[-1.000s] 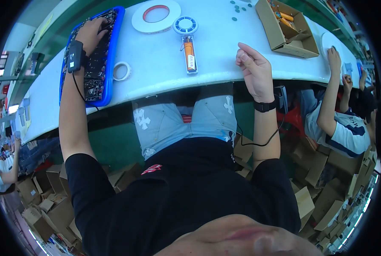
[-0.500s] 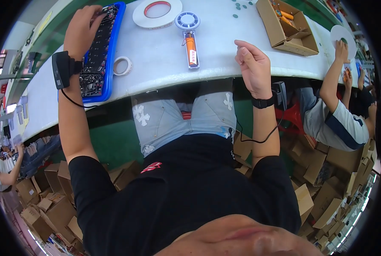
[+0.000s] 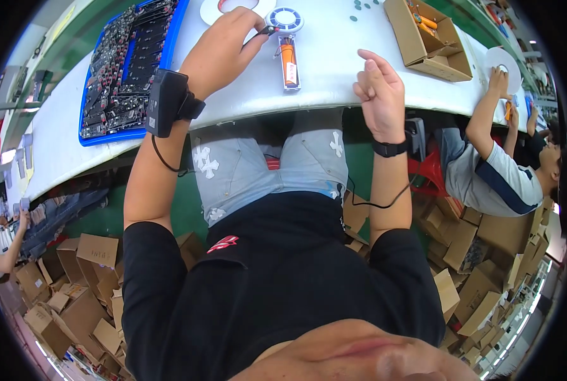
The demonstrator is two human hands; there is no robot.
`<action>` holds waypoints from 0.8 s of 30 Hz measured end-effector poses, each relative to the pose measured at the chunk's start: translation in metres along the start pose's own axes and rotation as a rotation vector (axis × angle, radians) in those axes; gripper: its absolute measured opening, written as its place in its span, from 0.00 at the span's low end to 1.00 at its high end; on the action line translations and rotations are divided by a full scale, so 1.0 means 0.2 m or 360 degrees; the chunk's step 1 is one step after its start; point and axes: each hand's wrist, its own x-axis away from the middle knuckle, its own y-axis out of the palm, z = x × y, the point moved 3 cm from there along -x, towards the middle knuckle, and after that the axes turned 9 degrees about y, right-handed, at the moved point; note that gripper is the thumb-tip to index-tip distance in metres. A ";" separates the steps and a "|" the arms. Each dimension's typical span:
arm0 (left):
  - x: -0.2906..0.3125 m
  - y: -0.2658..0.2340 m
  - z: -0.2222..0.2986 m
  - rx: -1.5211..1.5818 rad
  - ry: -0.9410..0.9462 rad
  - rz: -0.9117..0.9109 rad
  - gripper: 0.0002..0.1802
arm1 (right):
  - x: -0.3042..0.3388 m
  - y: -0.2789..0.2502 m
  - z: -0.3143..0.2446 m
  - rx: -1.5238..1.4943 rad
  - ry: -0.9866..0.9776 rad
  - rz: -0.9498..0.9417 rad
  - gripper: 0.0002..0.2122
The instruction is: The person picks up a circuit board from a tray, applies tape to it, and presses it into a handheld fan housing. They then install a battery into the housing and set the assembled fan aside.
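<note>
My left hand (image 3: 223, 51) is closed, its thumb and fingertips pinching a small dark circuit board (image 3: 269, 30) just beside the round head of a handheld fan (image 3: 285, 20). The fan's handle lies open on the table, showing an orange battery cell (image 3: 288, 60) with a white label and thin wires. To the fan's right, my right hand (image 3: 382, 95) hovers at the table's near edge. Its index finger stretches out while the others curl loosely, and nothing shows in it. A blue tray (image 3: 115, 136) full of dark circuit boards lies left of my left hand.
A white tape roll (image 3: 256, 5) lies behind my left hand, partly covered. An open cardboard box (image 3: 437, 68) with orange cells stands at right, near several small green discs (image 3: 357, 5). Further right, a co-worker (image 3: 496, 184) reaches over the table. Cardboard boxes (image 3: 99, 251) crowd the floor.
My left hand has come from the blue tray rightward to the fan, with a small circuit board in its fingers. My right hand has stayed nearly in place.
</note>
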 end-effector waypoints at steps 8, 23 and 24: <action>0.04 0.02 -0.05 0.0213 -0.0595 -0.0327 0.12 | 0.29 -0.22 -0.17 0.1013 -0.0212 0.0548 0.18; 0.09 0.12 -0.12 0.0247 -0.0855 -0.0160 0.14 | 0.49 -0.49 -0.21 0.1981 -0.0011 0.0893 0.16; 0.09 0.12 -0.11 0.0259 -0.0869 -0.0166 0.13 | 0.50 -0.49 -0.21 0.1988 -0.0006 0.0895 0.16</action>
